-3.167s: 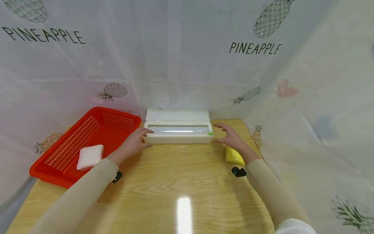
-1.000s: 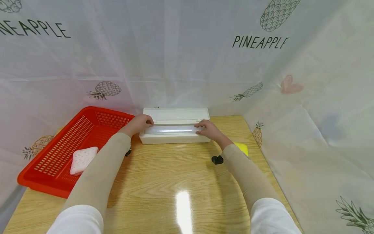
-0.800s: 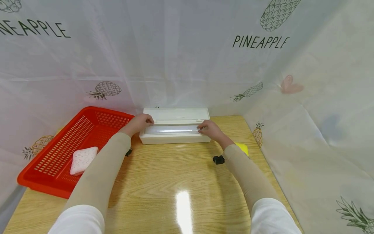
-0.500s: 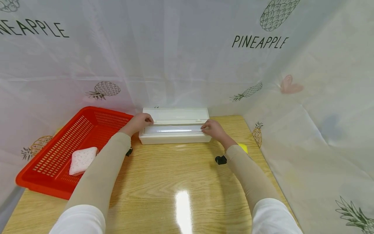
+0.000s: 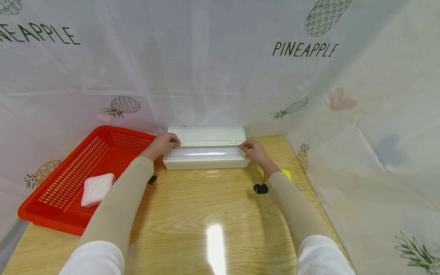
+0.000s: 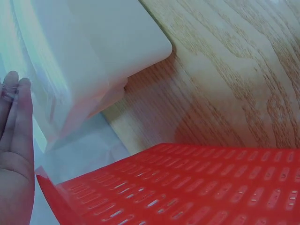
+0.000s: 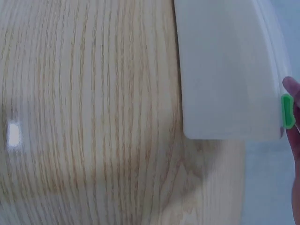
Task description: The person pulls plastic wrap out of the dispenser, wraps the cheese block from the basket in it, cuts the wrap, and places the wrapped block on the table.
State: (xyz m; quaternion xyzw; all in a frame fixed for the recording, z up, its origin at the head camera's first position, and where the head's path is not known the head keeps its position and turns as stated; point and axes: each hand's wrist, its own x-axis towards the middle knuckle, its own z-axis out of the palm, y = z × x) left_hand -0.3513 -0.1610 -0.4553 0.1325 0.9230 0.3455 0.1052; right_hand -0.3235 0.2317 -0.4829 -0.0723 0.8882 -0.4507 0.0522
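Head view: the long white box [image 5: 206, 164] sits at the far middle of the wooden table [image 5: 185, 206], its lid [image 5: 206, 133] raised behind it. Inside lies a shiny roll of clear film [image 5: 206, 152]. The film looks very light, thin and limp, apt to cling, crease or tear, so I judge it best taken by its two outer corners with an even, gentle pinch. The box looks like stiff, smooth plastic, steadiest held by its ends. My tan sleeves [image 5: 118, 202] reach forward from the lower corners, slanting inward. My left hand [image 5: 162, 146] is at the box's left end, palm turned inward, fingers bent; my right hand [image 5: 256, 152] mirrors it at the other end, thumb and fingertips drawn close together.

Left wrist view: my fingers lie side by side at the left edge, a wisp of film caught at their tips; I read this as a light pinch, though my thumb is hidden. The red basket [image 6: 225, 187] is near, below the box's end.

Right wrist view: only a sliver of my hand shows, fingers close around a small green piece [image 7: 288, 111] at the box's corner. Whether they grip it, or film, I cannot tell.
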